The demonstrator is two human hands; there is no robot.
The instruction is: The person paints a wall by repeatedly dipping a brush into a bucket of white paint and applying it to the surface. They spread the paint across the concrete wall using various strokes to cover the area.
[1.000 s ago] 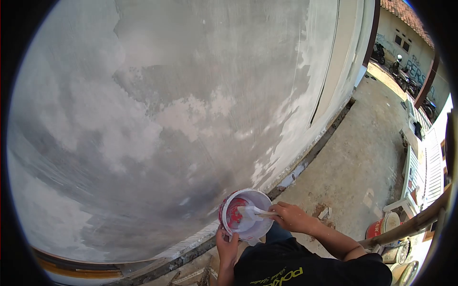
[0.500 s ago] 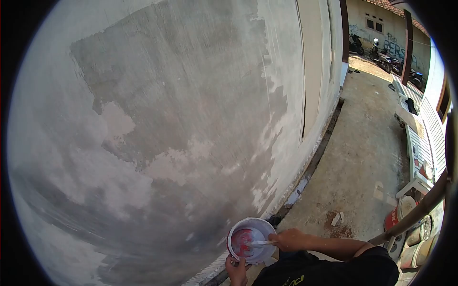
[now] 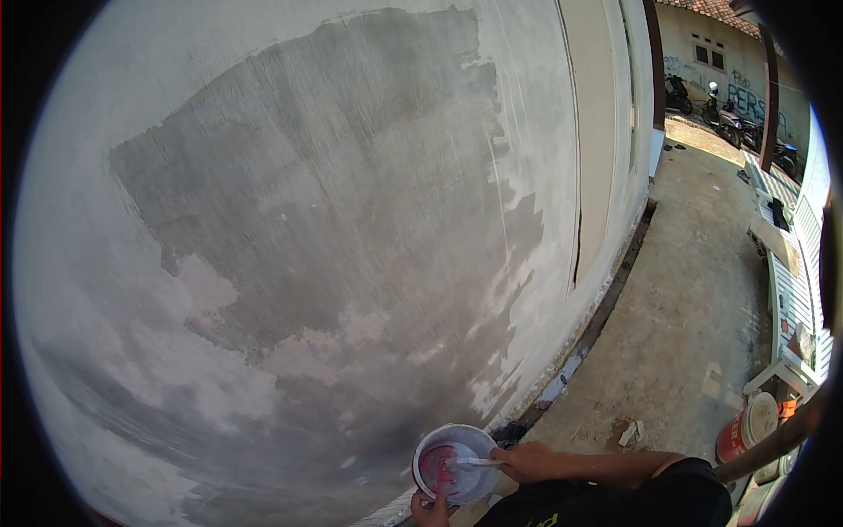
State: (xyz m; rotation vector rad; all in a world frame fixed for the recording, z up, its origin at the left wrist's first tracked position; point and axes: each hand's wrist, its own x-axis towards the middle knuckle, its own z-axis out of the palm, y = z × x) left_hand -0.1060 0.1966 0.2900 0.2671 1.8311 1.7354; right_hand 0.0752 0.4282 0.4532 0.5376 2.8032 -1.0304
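Low in the view, a round white bucket (image 3: 481, 437) holds whitish material with red patches on its inside. My left hand (image 3: 428, 509) grips the near rim of the bucket, with the thumb over the edge. On the bucket's right side, my right hand (image 3: 525, 461) is closed around the handle of a white tool (image 3: 474, 462), whose end reaches into the bucket. What kind of tool it is cannot be made out clearly. A grey wall (image 3: 351, 193) with darker damp-looking patches and pale patches rises behind the bucket.
A narrow gutter (image 3: 606, 312) runs along the wall's foot beside a concrete path (image 3: 680, 290). To the right are a white slatted bench (image 3: 795, 290), a red and white bucket (image 3: 746, 428) and a diagonal pole (image 3: 777, 436). Motorbikes (image 3: 742, 127) stand at the far end.
The view has tilted up and turned left, so the wall and path appear lower and farther right. Both hands still hold the bucket and tool, and the tool's end has shifted slightly inside.
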